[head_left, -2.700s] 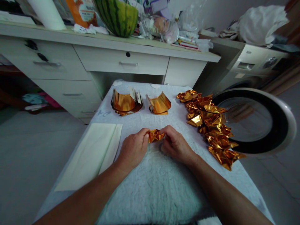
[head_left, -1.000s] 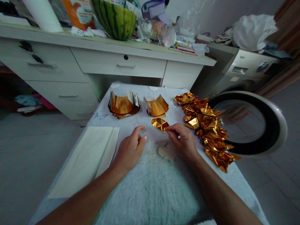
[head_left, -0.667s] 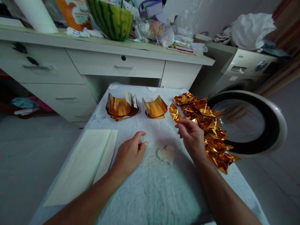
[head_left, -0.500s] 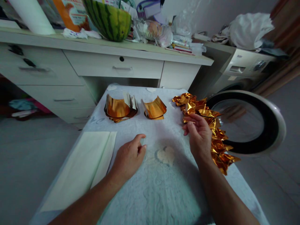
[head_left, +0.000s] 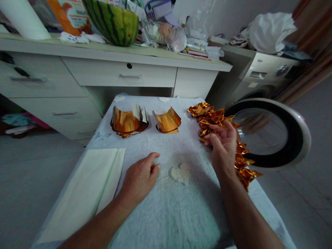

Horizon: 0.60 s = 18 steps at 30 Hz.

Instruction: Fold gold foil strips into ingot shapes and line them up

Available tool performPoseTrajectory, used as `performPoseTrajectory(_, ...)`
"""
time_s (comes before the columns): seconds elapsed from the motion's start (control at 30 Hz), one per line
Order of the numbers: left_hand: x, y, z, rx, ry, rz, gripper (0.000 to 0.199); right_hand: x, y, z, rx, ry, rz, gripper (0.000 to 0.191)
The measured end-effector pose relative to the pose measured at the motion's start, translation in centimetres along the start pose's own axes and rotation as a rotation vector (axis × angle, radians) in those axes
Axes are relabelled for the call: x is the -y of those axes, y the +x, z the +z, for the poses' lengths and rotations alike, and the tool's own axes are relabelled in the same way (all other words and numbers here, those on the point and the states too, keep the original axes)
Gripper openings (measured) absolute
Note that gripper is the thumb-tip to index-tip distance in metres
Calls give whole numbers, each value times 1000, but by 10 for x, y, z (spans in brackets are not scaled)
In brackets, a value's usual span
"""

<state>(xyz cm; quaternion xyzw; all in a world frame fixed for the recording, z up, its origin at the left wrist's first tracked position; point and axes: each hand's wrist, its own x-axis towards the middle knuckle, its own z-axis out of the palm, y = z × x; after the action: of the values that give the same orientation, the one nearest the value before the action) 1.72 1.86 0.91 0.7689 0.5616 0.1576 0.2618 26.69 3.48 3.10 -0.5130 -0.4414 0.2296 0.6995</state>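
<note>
My left hand [head_left: 141, 178] hovers over or rests on the cloth-covered table [head_left: 178, 211]. Its index finger and thumb are apart with nothing between them; the other fingers curl underneath. At the right edge, my right hand [head_left: 224, 147] is over a row of crumpled, folded gold foil pieces [head_left: 242, 162]. Its fingers are spread and hold nothing I can see, though the fingertips overlap the foil. Beyond my hands lie two curved stacks of gold foil sheets: a larger stack [head_left: 126, 121] on the left and a smaller stack [head_left: 168, 121] beside it.
Folded pale paper [head_left: 80, 186] lies along the table's left side. An open washing machine door [head_left: 298, 135] stands close by the right edge. Behind the table, a white drawer unit [head_left: 119, 72] carries a cut watermelon [head_left: 114, 24], plastic bags and other clutter.
My right hand has moved slightly back over the foil row, its fingers opening more. The left hand keeps its pose. The whole view has shifted slightly.
</note>
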Motion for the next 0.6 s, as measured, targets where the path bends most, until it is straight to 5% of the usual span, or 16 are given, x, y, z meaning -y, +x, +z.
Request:
performPoseTrajectory(0.23,-3,1,-2,3,13,16,26,-8,-17,11,252,-330,-77,26)
performPoseTrajectory(0.43,-2,2,0,-6,56,30,25,-17,-17,12,354,-446,-95,20)
performPoseTrajectory(0.6,-3,3,1,-11,80,37,24,-27,-23,19,575,-598,-61,22)
